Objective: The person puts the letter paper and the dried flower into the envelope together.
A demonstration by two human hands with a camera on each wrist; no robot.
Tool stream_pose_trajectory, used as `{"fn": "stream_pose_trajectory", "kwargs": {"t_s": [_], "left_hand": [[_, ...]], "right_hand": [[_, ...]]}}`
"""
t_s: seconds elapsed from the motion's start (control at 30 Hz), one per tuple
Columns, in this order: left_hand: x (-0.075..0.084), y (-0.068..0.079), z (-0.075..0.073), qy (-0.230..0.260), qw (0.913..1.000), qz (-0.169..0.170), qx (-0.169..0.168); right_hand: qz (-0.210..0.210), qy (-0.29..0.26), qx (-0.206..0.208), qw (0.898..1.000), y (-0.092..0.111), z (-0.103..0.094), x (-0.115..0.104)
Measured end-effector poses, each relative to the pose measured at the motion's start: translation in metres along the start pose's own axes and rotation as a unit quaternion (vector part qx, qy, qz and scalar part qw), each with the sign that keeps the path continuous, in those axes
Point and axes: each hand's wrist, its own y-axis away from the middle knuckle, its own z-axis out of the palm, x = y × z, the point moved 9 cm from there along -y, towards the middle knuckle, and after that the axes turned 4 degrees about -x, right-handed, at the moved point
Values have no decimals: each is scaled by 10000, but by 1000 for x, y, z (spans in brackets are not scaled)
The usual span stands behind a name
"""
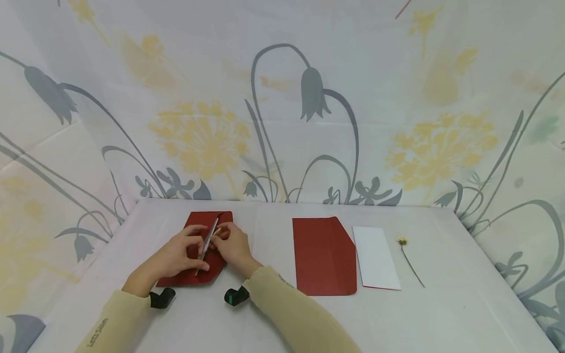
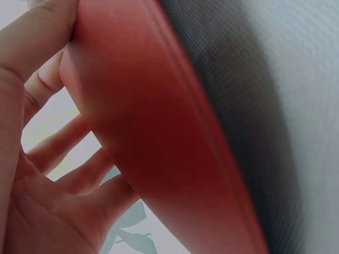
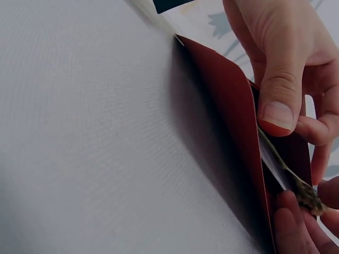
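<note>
My left hand (image 1: 178, 252) grips a red envelope (image 1: 176, 280) at the left of the table, its thumb and fingers holding the opening apart. In the left wrist view, the thumb and fingers lie along the envelope (image 2: 153, 137). A white card (image 3: 271, 159) shows inside the opening, seen in the right wrist view. My right hand (image 1: 235, 245) pinches a small dried flower (image 3: 309, 198) by its head. The flower's thin stem (image 3: 274, 148) runs into the envelope beside the card, under the left thumb.
To the right lie a second red envelope (image 1: 324, 260), a folded white card (image 1: 375, 257) with a red lower edge, and a yellow flower (image 1: 402, 241) on a long stem. A patterned cloth (image 1: 282, 147) hangs behind the white table. Black wrist cameras (image 1: 236, 296) sit below the wrists.
</note>
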Motion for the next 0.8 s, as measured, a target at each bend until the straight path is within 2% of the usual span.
{"fn": "stream_pose_trajectory", "kwargs": {"t_s": [0.27,0.43,0.8], "left_hand": [[4,2,-1,123,9999,-22,-65],[5,2,-1,137,9999,2,-64],[5,2,-3,132,9999,29,-42]], "right_hand": [[-53,-770,4,9970,3,0,1],[12,-858,45,9963,3,-2,2],[80,-832,-360,9958,4,0,2]]}}
